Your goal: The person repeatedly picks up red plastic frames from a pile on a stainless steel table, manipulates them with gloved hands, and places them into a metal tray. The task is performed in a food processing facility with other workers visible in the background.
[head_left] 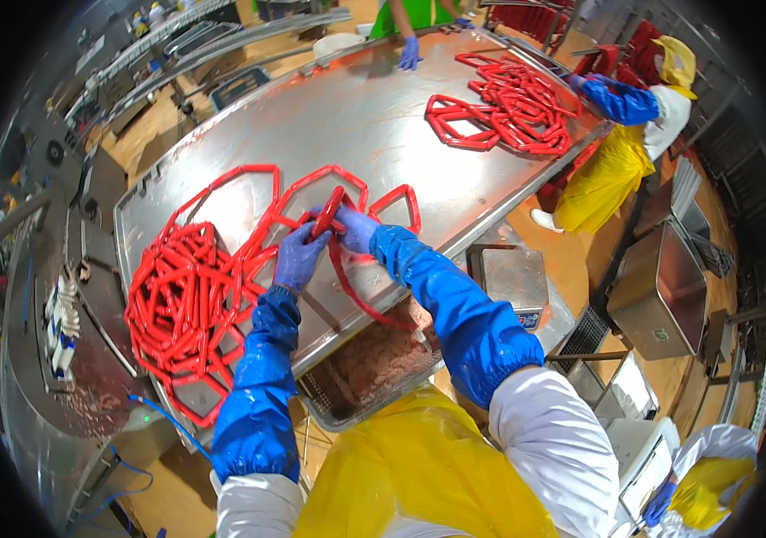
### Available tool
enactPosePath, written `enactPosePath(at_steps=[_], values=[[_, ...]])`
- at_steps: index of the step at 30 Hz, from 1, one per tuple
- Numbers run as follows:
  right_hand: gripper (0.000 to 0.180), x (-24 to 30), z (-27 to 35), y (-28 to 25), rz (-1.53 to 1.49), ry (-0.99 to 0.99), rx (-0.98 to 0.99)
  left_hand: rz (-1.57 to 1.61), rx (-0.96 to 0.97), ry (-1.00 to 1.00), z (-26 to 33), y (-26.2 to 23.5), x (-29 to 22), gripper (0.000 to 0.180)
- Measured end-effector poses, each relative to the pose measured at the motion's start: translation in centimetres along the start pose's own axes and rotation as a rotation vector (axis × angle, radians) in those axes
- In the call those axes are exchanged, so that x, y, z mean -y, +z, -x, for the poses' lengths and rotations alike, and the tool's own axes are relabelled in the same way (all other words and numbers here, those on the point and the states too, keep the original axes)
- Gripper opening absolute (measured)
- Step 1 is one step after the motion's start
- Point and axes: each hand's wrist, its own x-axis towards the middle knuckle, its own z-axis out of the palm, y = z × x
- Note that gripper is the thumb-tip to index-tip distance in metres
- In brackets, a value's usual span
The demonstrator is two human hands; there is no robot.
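My left hand (pixel 296 258), in a purple glove, is closed on a red sausage link (pixel 327 213) above the near edge of the steel table (pixel 347 112). On the same link, from the right, my right hand (pixel 358 231) is closed too, its fingers partly hidden. A limp red casing (pixel 352 291) hangs from between the hands toward a metal bin (pixel 385 405) of ground meat (pixel 369 363). Linked red sausages (pixel 322 170) loop over the table behind my hands and run into a large heap of sausages (pixel 181 300) at the left.
A second heap of red sausages (pixel 517 108) lies at the far right. A co-worker's gloved hand (pixel 410 54) rests at the far edge; another co-worker in a yellow apron (pixel 603 184) stands at the right. A scale (pixel 513 278) and a deep steel tub (pixel 661 291) stand right of the table.
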Motion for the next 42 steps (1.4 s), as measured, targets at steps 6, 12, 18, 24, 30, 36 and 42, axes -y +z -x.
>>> enactPosePath(at_steps=[6,12,18,24,30,36,42], values=[[0.029,7.3,-1.8,-2.3,0.394,0.261,0.376,0.814,0.036,-0.24,1.3,2.4,3.7,0.037],[0.025,14.0,5.3,-0.6,0.605,0.522,0.617,0.208,0.265,-0.39,5.0,5.5,11.3,0.038],[0.029,9.1,17.4,5.8,-0.841,0.983,0.162,0.49,0.687,-0.764,10.2,4.7,8.4,0.054],[0.02,9.2,21.5,11.9,-0.393,0.347,-0.319,0.404,0.496,-0.645,13.6,3.0,4.7,0.048],[0.01,7.1,23.5,16.2,-0.058,0.429,-0.346,0.621,0.021,-0.621,11.1,2.0,3.0,0.038],[0.006,5.6,24.0,16.8,0.086,0.278,-0.279,0.405,-0.123,-0.504,8.8,-2.8,0.6,0.041],[0.005,4.9,25.6,18.7,0.064,0.166,-0.371,0.551,-0.32,-0.383,3.7,-9.3,-1.9,0.036]])
